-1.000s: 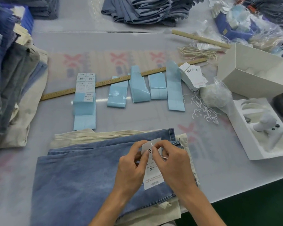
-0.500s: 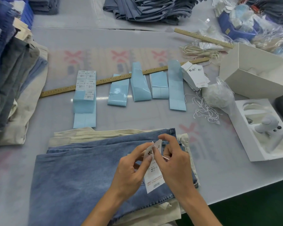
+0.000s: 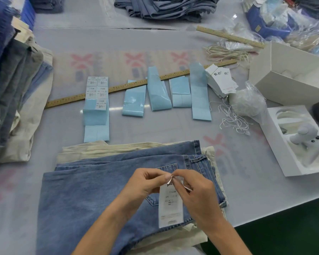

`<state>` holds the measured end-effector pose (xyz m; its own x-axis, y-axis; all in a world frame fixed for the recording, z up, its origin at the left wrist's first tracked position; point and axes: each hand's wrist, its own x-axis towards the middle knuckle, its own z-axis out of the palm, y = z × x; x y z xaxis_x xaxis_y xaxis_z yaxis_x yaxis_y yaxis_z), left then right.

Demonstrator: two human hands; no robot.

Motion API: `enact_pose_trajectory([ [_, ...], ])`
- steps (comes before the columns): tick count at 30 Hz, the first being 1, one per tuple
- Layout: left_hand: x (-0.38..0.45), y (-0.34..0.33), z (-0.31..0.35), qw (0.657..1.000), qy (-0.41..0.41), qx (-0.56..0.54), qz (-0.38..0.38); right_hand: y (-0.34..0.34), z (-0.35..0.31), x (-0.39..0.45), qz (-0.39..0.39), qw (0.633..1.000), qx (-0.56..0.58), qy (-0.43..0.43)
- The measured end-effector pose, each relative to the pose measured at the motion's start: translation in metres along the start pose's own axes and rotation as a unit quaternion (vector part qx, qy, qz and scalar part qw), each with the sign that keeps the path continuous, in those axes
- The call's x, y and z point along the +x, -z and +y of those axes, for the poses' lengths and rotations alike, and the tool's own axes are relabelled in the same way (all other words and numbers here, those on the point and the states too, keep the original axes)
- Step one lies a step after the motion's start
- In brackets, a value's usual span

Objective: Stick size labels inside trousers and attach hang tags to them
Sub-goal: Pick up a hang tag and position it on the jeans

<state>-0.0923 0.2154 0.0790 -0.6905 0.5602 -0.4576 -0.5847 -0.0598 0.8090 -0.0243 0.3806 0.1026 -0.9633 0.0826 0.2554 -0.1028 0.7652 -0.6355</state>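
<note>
2 hands [image 3: 145, 183], 1 held tag [image 3: 170, 207], 2 rulers [image 3: 118, 88], 5 blue label stacks [image 3: 96, 111], 2 white boxes [image 3: 287, 78], 1 tag stack [image 3: 221, 80], 1 string bag [image 3: 247, 102].

One head-worn wide-angle view looked forward and down from above the near edge of the table [image 3: 247, 181]. It sat closest to the folded blue jeans [image 3: 99, 190], which filled the lower middle of the picture. Beyond the jeans the view took in the long wooden ruler [image 3: 118, 87], and farther beyond them a stack of folded denim [image 3: 164, 8] at the top edge. Straight lines bent toward the corners. No second view shared the scene.
</note>
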Motion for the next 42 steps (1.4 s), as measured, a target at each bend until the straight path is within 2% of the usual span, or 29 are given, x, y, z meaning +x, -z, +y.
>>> enact_pose_trajectory([
  [2,0.001,0.002,-0.003,1.0,0.017,-0.001,-0.017,0.002,0.002,-0.003,-0.007,1.0,0.013,-0.004],
  [8,0.001,-0.003,-0.013,0.995,0.081,-0.062,-0.005,-0.001,0.013,-0.011,-0.034,0.999,-0.013,0.026],
  [14,0.002,-0.007,-0.019,0.995,0.075,-0.064,-0.018,-0.004,0.019,-0.021,-0.032,0.999,0.006,0.007],
  [17,0.008,-0.009,-0.027,1.0,0.022,-0.008,0.013,-0.006,0.022,-0.025,-0.041,0.999,0.016,-0.029],
  [19,0.014,-0.009,-0.032,0.993,-0.04,0.09,0.057,-0.007,0.025,-0.027,-0.045,0.991,0.053,-0.112],
  [22,0.022,-0.009,-0.039,0.951,-0.148,0.258,0.087,-0.011,0.03,-0.031,-0.076,0.959,0.14,-0.237],
  [25,0.033,-0.014,-0.038,0.92,-0.2,0.333,0.04,-0.011,0.032,-0.031,-0.047,0.934,0.194,-0.297],
  [31,0.072,-0.036,-0.036,0.929,-0.182,0.321,-0.004,-0.005,0.05,-0.021,0.047,0.897,0.224,-0.378],
  [36,0.106,-0.059,-0.027,0.915,-0.2,0.348,-0.035,0.003,0.07,-0.004,0.054,0.894,0.208,-0.393],
  [39,0.121,-0.063,-0.026,0.906,-0.226,0.357,0.012,0.009,0.084,0.006,0.073,0.899,0.17,-0.397],
  [41,0.128,-0.063,-0.028,0.881,-0.226,0.411,0.057,0.009,0.094,0.009,0.071,0.91,0.081,-0.4],
  [42,0.131,-0.063,-0.03,0.862,-0.217,0.454,0.056,0.009,0.097,0.01,0.059,0.914,0.04,-0.399],
])
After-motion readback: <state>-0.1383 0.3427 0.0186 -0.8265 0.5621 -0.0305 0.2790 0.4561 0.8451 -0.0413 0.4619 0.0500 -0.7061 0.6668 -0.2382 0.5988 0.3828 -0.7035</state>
